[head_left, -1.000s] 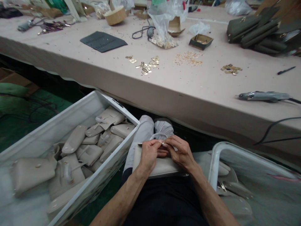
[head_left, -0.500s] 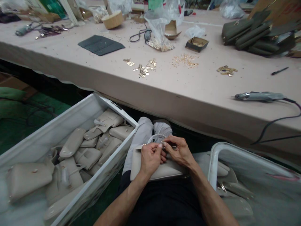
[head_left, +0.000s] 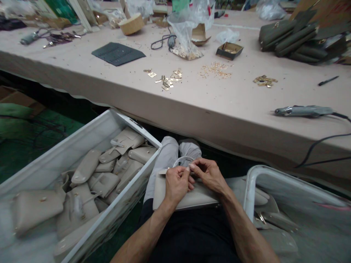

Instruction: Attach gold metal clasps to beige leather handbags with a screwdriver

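Note:
A beige handbag (head_left: pixel 189 199) lies across my lap, its thin handle (head_left: pixel 184 159) standing up at the far side. Over its far edge, my left hand (head_left: pixel 177 181) has thumb and forefinger pinched together. My right hand (head_left: pixel 210 175) meets it from the right, also in a pinch, with the fingertips nearly touching. Whatever lies between the fingertips is too small and hidden to name.
A white bin (head_left: pixel 137 179) of beige bags stands at the left, another bin (head_left: pixel 248 190) at the right. On the table (head_left: pixel 233 98) ahead are metal plates (head_left: pixel 167 82), small gold parts (head_left: pixel 216 70), an electric screwdriver (head_left: pixel 304 111) and dark bags (head_left: pixel 293 38).
The right fingertips have shifted slightly closer to the left ones, and the small light piece seen between them before is less visible. The bag stays on my lap.

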The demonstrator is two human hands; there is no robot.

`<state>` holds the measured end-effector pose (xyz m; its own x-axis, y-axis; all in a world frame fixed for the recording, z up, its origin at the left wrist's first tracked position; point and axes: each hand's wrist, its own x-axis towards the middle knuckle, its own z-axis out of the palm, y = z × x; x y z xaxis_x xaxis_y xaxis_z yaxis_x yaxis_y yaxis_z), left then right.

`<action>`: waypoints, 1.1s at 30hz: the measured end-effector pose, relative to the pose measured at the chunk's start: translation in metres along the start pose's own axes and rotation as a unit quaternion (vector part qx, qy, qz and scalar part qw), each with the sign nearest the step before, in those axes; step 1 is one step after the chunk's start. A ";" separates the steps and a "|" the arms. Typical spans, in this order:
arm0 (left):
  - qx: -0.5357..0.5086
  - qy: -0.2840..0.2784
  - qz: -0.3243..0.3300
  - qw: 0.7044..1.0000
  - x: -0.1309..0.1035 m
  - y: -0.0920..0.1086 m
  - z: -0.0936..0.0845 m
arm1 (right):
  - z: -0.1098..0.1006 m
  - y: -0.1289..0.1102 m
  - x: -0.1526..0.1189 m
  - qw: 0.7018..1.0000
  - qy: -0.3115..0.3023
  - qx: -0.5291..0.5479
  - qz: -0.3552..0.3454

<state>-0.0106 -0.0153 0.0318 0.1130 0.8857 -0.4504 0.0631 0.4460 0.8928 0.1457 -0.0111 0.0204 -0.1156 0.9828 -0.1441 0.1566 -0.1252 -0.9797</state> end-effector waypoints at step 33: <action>0.005 -0.072 -0.020 0.997 0.009 -0.009 -0.001 | -0.002 0.009 0.004 1.000 0.012 -0.008 0.010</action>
<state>-0.0115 -0.0112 0.0193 0.2503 0.8390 -0.4832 0.0806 0.4793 0.8739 0.1491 -0.0085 0.0110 -0.0892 0.9830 -0.1602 0.1744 -0.1429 -0.9742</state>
